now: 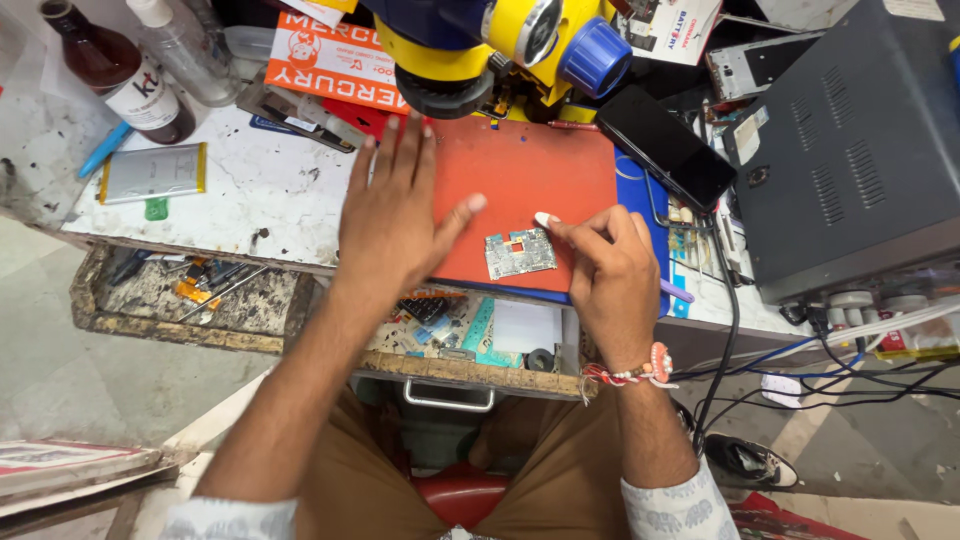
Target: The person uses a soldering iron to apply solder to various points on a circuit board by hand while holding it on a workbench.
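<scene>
The person sat at a cluttered counter (pixel 250 190) with an open drawer (pixel 440 370) of small parts below its front edge. A red mat (pixel 520 170) lay on the counter under a yellow microscope (pixel 480 50).

A small circuit board (pixel 519 253) lay flat on the near edge of the mat, between the two hands.

The left hand (pixel 395 225) rested palm down on the left part of the mat, its fingers (pixel 400 150) spread apart and flat, holding nothing; the thumb reached toward the board but stood just short of it.

The right hand (pixel 610 275) was loosely curled beside the board's right corner. Its thumb tip sat at or just beside that corner; whether it actually touched could not be told. The remaining fingers were drawn together, and nothing was seen gripped in them.

A black phone (pixel 665 145) lay face up to the right of the mat, with a grey metal box (pixel 850 140) beyond it. A brown bottle (pixel 120 70) and a flat silver battery (pixel 152 172) lay well apart at the left.

In the inspector's judgement, the board was being positioned on the mat. This would be done well by keeping the left palm pressed down to steady the mat, handling the board by its edges only, and keeping it clear of the mat's near edge, above the open drawer.
</scene>
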